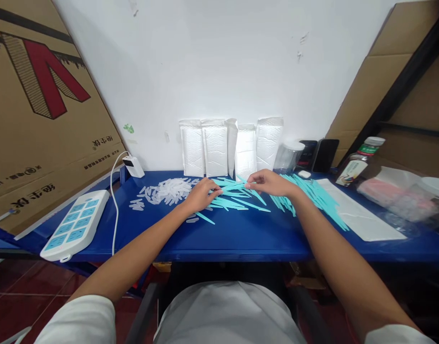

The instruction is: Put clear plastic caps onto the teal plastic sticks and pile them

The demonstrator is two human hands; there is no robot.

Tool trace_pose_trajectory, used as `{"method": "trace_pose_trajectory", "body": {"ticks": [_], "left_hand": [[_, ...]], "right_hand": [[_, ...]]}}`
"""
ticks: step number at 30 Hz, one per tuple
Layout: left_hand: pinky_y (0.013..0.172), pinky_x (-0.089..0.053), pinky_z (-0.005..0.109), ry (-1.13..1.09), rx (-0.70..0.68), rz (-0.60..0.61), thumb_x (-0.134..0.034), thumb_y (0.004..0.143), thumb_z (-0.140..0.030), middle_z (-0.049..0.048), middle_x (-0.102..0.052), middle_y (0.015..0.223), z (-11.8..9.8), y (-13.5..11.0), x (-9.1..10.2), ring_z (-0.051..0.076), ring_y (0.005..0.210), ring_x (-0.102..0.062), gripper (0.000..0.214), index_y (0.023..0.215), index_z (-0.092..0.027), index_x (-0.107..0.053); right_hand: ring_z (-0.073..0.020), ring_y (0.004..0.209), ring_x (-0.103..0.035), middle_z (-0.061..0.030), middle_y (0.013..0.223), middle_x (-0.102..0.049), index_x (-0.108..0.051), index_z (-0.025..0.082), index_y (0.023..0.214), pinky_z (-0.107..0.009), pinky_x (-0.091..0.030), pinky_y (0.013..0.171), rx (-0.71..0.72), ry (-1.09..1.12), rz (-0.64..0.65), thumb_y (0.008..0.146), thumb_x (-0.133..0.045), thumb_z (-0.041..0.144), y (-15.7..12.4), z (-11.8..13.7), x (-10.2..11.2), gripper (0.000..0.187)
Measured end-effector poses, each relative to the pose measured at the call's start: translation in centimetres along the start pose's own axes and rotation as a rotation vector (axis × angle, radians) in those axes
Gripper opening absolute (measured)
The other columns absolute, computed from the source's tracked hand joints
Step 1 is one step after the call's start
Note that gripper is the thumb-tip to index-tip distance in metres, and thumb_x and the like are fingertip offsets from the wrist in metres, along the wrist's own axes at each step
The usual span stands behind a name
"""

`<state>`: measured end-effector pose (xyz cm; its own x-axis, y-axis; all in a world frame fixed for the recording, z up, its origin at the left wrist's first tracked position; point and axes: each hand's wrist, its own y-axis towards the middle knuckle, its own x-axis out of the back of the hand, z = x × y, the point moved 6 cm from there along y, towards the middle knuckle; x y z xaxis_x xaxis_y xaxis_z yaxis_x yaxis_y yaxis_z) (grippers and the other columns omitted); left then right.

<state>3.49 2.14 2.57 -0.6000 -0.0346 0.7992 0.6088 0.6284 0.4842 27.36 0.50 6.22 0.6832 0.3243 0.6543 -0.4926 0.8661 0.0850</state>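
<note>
My left hand (204, 195) is closed in a pinch at the left side of a loose heap of thin, pointed turquoise sticks (228, 204). A turquoise stick seems to run from its fingertips toward my right hand (265, 182). The right thumb and index finger are pinched on a turquoise piece at the heap's upper right. Just left of my left hand lies a pile of small translucent white strips (171, 190). Beyond my right wrist a second batch of turquoise sticks (317, 198) is spread out. The fingers partly hide what they grip.
Several white padded packets (215, 148) lean on the wall behind the blue table (233, 239). A power strip (76, 224) and white cable stand left. At right are a white sheet (362, 215), clear jar (289, 155), phones (325, 155), bottle (358, 160) and plastic-wrapped pink things (394, 196).
</note>
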Motion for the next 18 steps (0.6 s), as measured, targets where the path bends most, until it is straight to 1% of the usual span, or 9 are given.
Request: {"method": "trace_pose_trajectory", "body": {"ticks": [3,6,8,11,12,13,14,16,18], "left_hand": [[0.085,-0.048,0.040,-0.027,0.015,-0.014,-0.050,0.108,-0.049,0.0083,-0.070,0.093,-0.2,0.1,0.2,0.026,0.094,-0.061,0.036,0.094,-0.020,-0.069],[0.082,-0.047,0.039,-0.031,0.027,-0.035,-0.043,0.110,-0.046,0.0079,-0.068,0.092,-0.3,0.2,0.7,0.025,0.090,-0.060,0.036,0.095,-0.020,-0.063],[0.082,-0.047,0.039,-0.006,0.035,-0.055,-0.041,0.111,-0.044,0.0083,-0.067,0.093,-0.2,0.2,1.1,0.026,0.091,-0.059,0.035,0.095,-0.020,-0.061],[0.084,-0.047,0.040,0.022,0.046,-0.082,-0.041,0.111,-0.045,0.0089,-0.067,0.094,0.2,0.2,1.7,0.027,0.095,-0.060,0.035,0.095,-0.021,-0.061],[0.085,-0.047,0.040,0.025,0.039,-0.082,-0.042,0.110,-0.046,0.0091,-0.067,0.094,0.2,0.1,1.7,0.027,0.096,-0.060,0.036,0.095,-0.021,-0.062],[0.087,-0.048,0.040,0.023,0.027,-0.078,-0.042,0.110,-0.047,0.0094,-0.068,0.096,0.1,0.1,1.8,0.027,0.097,-0.060,0.036,0.096,-0.021,-0.064],[0.089,-0.048,0.041,0.017,0.010,-0.074,-0.043,0.110,-0.048,0.0099,-0.068,0.098,-0.1,0.1,1.7,0.027,0.099,-0.061,0.036,0.098,-0.021,-0.065],[0.093,-0.049,0.041,-0.003,-0.027,-0.069,-0.045,0.110,-0.048,0.0112,-0.069,0.105,-0.7,0.0,1.6,0.027,0.103,-0.062,0.037,0.101,-0.021,-0.068],[0.096,-0.050,0.042,-0.031,-0.058,-0.064,-0.047,0.109,-0.048,0.0121,-0.070,0.110,-1.5,0.0,1.4,0.027,0.107,-0.062,0.036,0.104,-0.021,-0.071]], "right_hand": [[-0.0168,0.064,-0.058,-0.0018,0.068,-0.062,-0.067,0.018,0.080,-0.031,-0.050,0.065,-0.028,-0.002,0.004,0.078,-0.074,0.071,0.0,0.2,-0.2,0.054],[-0.0178,0.064,-0.059,-0.0027,0.069,-0.063,-0.066,0.018,0.084,-0.032,-0.051,0.067,-0.030,-0.011,-0.042,0.080,-0.072,0.073,-0.3,-0.1,0.7,0.055],[-0.0187,0.065,-0.060,-0.0051,0.072,-0.066,-0.066,0.018,0.085,-0.033,-0.050,0.067,-0.036,-0.068,-0.155,0.084,-0.069,0.073,-0.5,-0.8,2.1,0.056],[-0.0213,0.071,-0.060,-0.0097,0.079,-0.070,-0.068,0.016,0.085,-0.035,-0.048,0.070,-0.050,-0.236,-0.408,0.089,-0.063,0.071,-0.9,-2.0,4.7,0.055],[-0.0227,0.074,-0.061,-0.0111,0.082,-0.072,-0.070,0.016,0.087,-0.036,-0.048,0.073,-0.040,-0.282,-0.462,0.091,-0.061,0.069,-0.9,-2.3,5.2,0.054],[-0.0242,0.079,-0.062,-0.0123,0.087,-0.074,-0.073,0.016,0.089,-0.037,-0.048,0.076,-0.017,-0.309,-0.486,0.093,-0.060,0.067,-0.8,-2.5,5.3,0.053],[-0.0256,0.084,-0.064,-0.0131,0.092,-0.075,-0.075,0.016,0.092,-0.038,-0.049,0.080,0.016,-0.318,-0.480,0.095,-0.059,0.065,-0.6,-2.5,5.1,0.051],[-0.0277,0.093,-0.066,-0.0138,0.101,-0.076,-0.078,0.017,0.096,-0.040,-0.050,0.087,0.090,-0.290,-0.418,0.097,-0.059,0.061,0.0,-2.4,3.9,0.048],[-0.0271,0.092,-0.068,-0.0135,0.103,-0.076,-0.080,0.018,0.098,-0.040,-0.052,0.087,0.143,-0.232,-0.346,0.096,-0.061,0.060,0.6,-2.0,2.2,0.046]]}}
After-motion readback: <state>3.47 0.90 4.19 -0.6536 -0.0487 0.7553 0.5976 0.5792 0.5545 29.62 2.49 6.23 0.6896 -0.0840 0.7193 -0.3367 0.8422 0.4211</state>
